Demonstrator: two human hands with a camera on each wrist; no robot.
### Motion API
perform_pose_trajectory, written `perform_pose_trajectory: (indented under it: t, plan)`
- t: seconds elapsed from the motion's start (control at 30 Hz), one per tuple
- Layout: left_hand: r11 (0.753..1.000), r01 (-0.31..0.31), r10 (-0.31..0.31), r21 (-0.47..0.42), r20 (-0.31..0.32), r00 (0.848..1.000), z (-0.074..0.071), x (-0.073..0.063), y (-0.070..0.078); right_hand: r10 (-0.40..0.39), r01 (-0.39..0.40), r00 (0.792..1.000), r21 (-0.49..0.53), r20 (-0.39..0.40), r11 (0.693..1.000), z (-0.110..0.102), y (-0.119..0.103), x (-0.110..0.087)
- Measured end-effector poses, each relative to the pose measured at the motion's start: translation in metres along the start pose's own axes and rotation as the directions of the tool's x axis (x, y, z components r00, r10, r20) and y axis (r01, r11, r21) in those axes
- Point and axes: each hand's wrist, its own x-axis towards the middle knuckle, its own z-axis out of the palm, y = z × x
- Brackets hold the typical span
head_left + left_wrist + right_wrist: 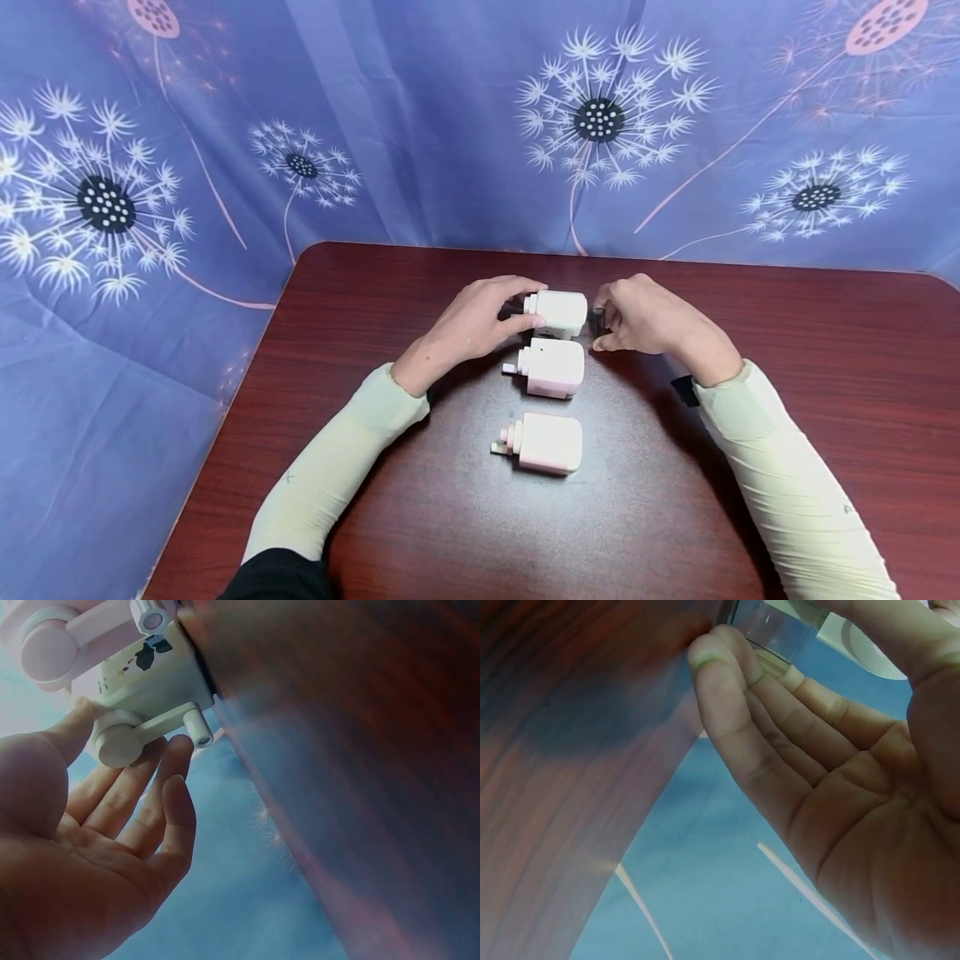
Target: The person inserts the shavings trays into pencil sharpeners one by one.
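Observation:
Three small hand-crank pencil sharpeners stand in a row on the table, their crank ends toward the left. My left hand [480, 317] grips the farthest, white sharpener [564, 310] at its crank end, thumb on the near side and fingers behind. In the left wrist view its crank [161, 724] and a dark printed patch show. My right hand [648, 321], fingers curled, pinches a clear plastic drawer [776, 631] at the sharpener's right end; how far it sits inside is hidden. A pinkish-white sharpener [555, 368] is just nearer, and another sharpener [551, 443] lies nearest.
The dark red wooden table [420, 517] has its far edge close behind both hands. A blue curtain [450, 125] with dandelion prints hangs behind and to the left of it.

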Motion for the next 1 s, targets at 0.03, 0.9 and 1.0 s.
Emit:
perform_pose_trajectory:
  t: [0.03, 0.9, 1.0]
  plan:
    - [1.000, 0.001, -0.001, 0.000, -0.001, 1.000, 0.0000, -0.0002, 0.0001, -0.004, 0.004, 1.000, 0.001, 0.002, 1.000, 0.0000, -0.0001, 0.0002]
    - [1.000, -0.003, 0.003, 0.009, -0.003, 1.000, -0.0004, 0.0007, 0.0009, -0.048, 0.048, 0.998, -0.010, -0.030, 0.999, 0.0022, -0.0033, 0.0043]
    - [1.000, -0.003, 0.003, 0.009, -0.002, 1.000, -0.0003, 0.0003, 0.0007, -0.049, 0.049, 0.998, -0.004, -0.032, 0.999, 0.0033, -0.0041, 0.0053]
